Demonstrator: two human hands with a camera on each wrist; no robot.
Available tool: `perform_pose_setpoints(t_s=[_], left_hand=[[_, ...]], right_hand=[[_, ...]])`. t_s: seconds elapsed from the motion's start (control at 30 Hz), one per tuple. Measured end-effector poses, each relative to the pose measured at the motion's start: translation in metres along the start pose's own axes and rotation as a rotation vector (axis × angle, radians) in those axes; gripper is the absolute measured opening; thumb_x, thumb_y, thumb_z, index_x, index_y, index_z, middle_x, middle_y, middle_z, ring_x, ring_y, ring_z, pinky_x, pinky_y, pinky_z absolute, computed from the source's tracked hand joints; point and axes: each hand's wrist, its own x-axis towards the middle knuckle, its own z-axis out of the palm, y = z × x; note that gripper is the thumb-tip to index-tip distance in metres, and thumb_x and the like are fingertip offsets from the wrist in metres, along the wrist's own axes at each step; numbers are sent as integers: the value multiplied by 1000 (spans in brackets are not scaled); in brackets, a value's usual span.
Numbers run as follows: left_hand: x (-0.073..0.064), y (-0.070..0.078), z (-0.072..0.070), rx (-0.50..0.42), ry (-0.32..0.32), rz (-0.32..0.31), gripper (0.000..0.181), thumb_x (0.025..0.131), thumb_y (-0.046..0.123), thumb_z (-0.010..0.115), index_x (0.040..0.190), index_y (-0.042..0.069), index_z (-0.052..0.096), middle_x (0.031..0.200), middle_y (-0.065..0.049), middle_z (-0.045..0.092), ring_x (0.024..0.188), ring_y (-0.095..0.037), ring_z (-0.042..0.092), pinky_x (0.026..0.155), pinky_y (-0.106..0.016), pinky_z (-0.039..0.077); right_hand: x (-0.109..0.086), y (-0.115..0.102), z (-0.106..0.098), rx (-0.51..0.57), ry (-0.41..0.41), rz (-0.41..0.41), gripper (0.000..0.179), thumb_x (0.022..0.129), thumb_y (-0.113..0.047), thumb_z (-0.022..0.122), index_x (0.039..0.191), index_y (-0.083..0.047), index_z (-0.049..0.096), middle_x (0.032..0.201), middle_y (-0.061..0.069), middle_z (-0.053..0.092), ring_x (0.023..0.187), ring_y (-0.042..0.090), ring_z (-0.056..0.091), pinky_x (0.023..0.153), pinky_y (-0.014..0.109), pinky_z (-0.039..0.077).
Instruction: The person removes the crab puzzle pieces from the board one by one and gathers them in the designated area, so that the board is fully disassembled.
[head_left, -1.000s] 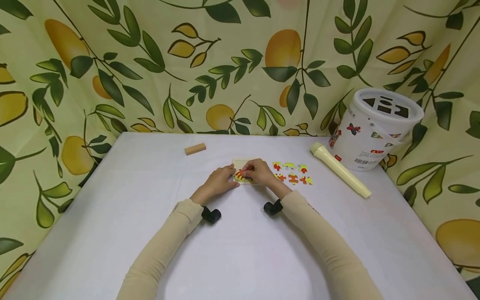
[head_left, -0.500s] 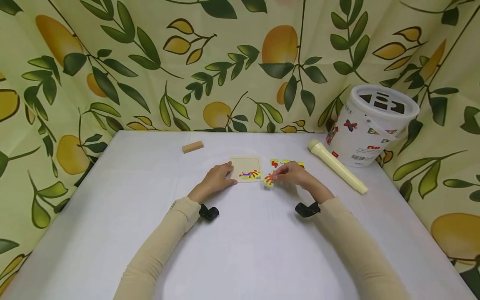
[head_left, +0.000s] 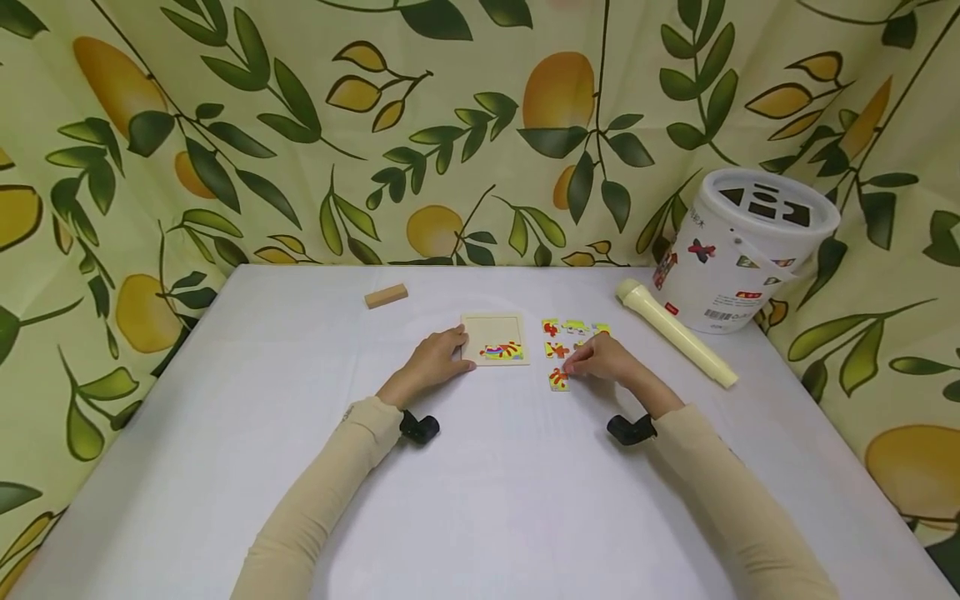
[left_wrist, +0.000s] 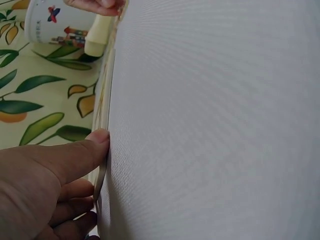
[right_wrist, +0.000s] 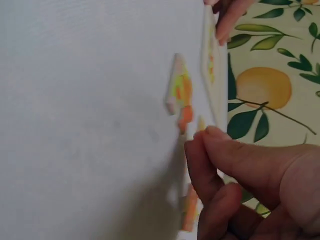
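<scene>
My left hand [head_left: 435,357] grips the left edge of a square wooden puzzle tray [head_left: 491,317], its thumb at the near corner. In the left wrist view the thumb and curled fingers [left_wrist: 80,160] lie at the tray's rim. A strip of yellow, red and blue puzzle pieces [head_left: 502,351] lies along the tray's lower right inside. My right hand [head_left: 606,360] pinches a yellow and red puzzle piece [head_left: 558,382] at its edge, close over the table right of the tray. In the right wrist view this piece [right_wrist: 180,90] shows right beside the fingertips.
Several other puzzle pieces [head_left: 555,350] lie in rows behind the right hand, some partly hidden by it. A wooden block [head_left: 386,296] lies at the back left. A cream microphone-shaped stick [head_left: 678,333] and a white bucket [head_left: 742,258] stand to the right.
My right hand has moved from over the tray to the right with the puzzle piece, bringing it down in front of the other loose pieces. The left hand has stayed at the tray.
</scene>
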Motion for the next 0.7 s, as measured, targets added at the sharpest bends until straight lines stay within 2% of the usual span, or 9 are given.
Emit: perform_pose_setpoints(t_s=[0.1, 0.2, 0.4, 0.57, 0.7], left_hand=[[0, 0, 0, 11, -6, -8, 58, 83, 28, 68, 130, -2, 50, 144, -17, 36, 129, -34, 41, 104, -44, 36], [1, 0, 2, 11, -5, -9, 58, 83, 28, 68, 129, -2, 50, 144, -17, 37, 128, -34, 42, 103, -44, 36], [1, -1, 5, 10, -2, -5, 57, 83, 28, 68, 129, -2, 50, 143, -17, 38, 128, -33, 42, 103, -44, 36], [0, 0, 3, 14, 5, 13, 55, 83, 28, 68, 127, -2, 52, 142, -18, 38, 127, -35, 43, 101, -45, 38], [-1, 0, 1, 32, 16, 17, 53, 83, 28, 68, 124, -2, 54, 142, -18, 39, 125, -36, 44, 99, -46, 40]], right_hand=[[0, -7, -3, 9, 27, -23, 20, 83, -14, 67, 95, 1, 71, 93, 10, 68, 73, 12, 46, 60, 23, 39], [8, -23, 0, 38, 8, -71, 22, 87, -15, 62, 101, 1, 69, 90, 11, 66, 73, 14, 49, 59, 23, 40], [37, -62, 35, 56, -31, -167, 25, 93, -16, 54, 110, -1, 65, 103, 12, 64, 85, 16, 52, 72, 24, 43], [54, -73, 59, 17, 18, -143, 24, 92, -20, 56, 105, -4, 68, 89, 6, 63, 79, 14, 50, 70, 23, 39], [59, -74, 68, -8, 52, -150, 22, 92, -20, 55, 101, -4, 69, 87, 5, 62, 79, 14, 49, 71, 25, 39]])
